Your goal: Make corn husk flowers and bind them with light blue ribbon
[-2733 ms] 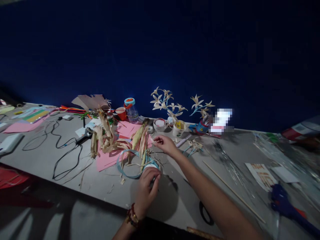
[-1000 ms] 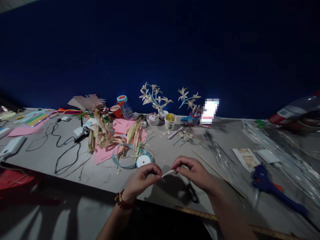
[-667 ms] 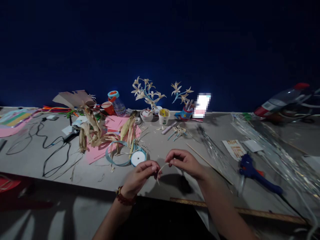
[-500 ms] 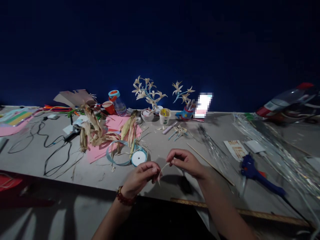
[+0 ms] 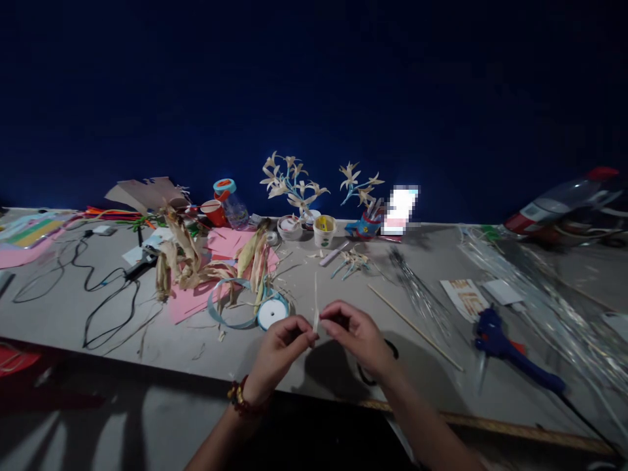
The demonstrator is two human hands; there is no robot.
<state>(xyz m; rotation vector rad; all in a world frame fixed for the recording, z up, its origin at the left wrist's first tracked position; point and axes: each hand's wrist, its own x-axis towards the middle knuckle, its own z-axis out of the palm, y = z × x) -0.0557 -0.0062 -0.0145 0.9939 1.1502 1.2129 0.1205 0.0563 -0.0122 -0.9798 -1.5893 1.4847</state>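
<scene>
Both hands meet above the front of the table. My left hand, with a beaded bracelet at the wrist, pinches the lower end of a thin pale husk strip. The strip stands nearly upright from the fingertips. My right hand is closed, with thumb and forefinger pressed to the strip's right side low down. Beneath this hand a black loop, perhaps a scissor handle, partly shows. Left of the hands lies a spool of blue ribbon. Husk-petal flowers on blue stems stand at the back.
Dried corn husks lie on pink paper to the left, near black cables. A thin stick, wires and a blue glue gun lie right. Cups and a lit phone stand behind.
The strip, earlier curved down from the right fingers, now points up from the left fingertips. My right hand has shifted slightly left and lower, closing in on the left.
</scene>
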